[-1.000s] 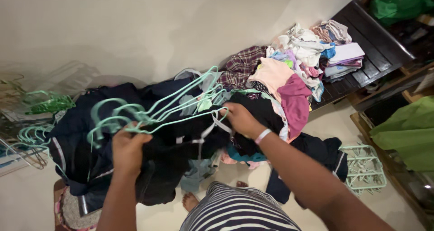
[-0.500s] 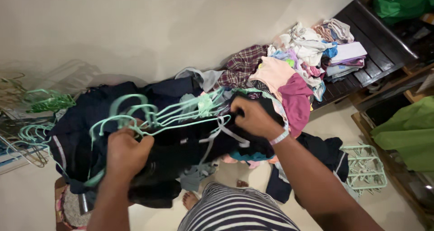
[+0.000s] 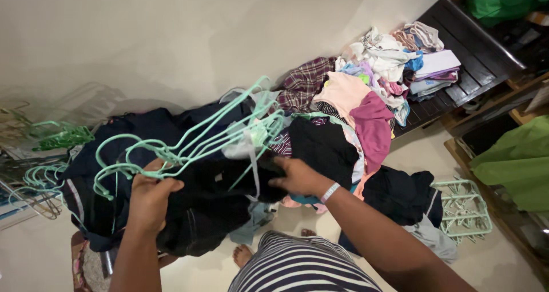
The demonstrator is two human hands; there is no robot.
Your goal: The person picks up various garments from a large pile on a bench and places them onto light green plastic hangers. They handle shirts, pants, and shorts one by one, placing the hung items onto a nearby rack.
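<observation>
Gripping the bundle of mint-green plastic clothes hangers [image 3: 194, 137] by the necks, your left hand [image 3: 150, 193] is curled tight around them, hooks fanning out to the left and the shoulders splaying up toward the pale wall [image 3: 171, 34]. Below the hangers hangs a black fabric garment [image 3: 211, 203], and your right hand [image 3: 297, 176] has its fingers closed on the upper edge of that dark cloth, beside a white strap or tag dangling from the bunch.

The hangers look interlocked, so pulling on one could drag the others out of your fist, and the loose strap could snag on a hook. The garment hangs in mid-air, so letting go on either side would likely drop it toward the floor by your bare foot [image 3: 243, 255].

Behind it, the heap of mixed coloured clothes [image 3: 366, 97] spills off the near end of the dark wooden bench [image 3: 474, 57]; a tug on cloth caught in it may pull more over that edge. More green hangers [image 3: 57, 137] lie at the far left, and a green clip rack [image 3: 463, 209] rests on the floor at right.
</observation>
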